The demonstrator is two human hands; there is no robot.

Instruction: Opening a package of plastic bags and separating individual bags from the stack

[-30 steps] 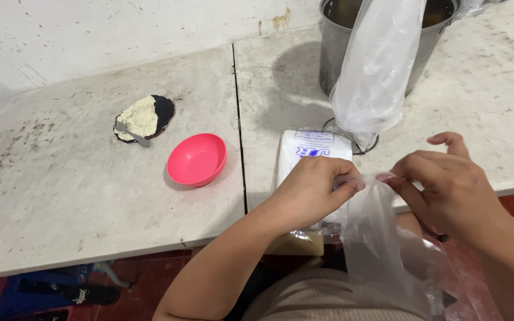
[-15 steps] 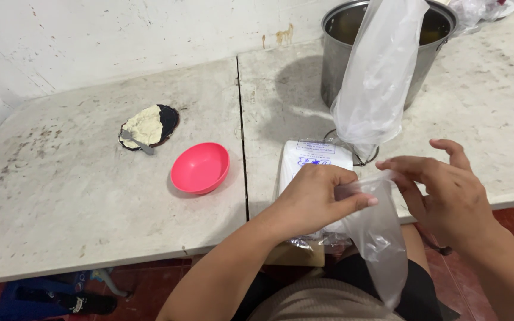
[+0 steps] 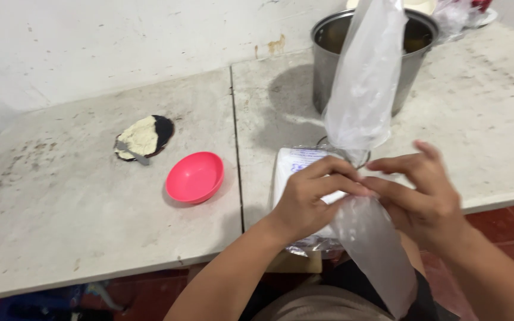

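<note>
A worn pale table stands against a white wall, with red floor tiles showing below its front edge. At that edge the left hand and the right hand meet, each pinching the top of a small clear plastic bag between thumb and fingertips, the other fingers loosely curled; the bag hangs down below the table edge over the lap. Under the hands lies a white pack of bags. Behind them a second clear bag stands upright in front of a steel pot. To the left sit a pink bowl and a dark dish with pale paste
</note>
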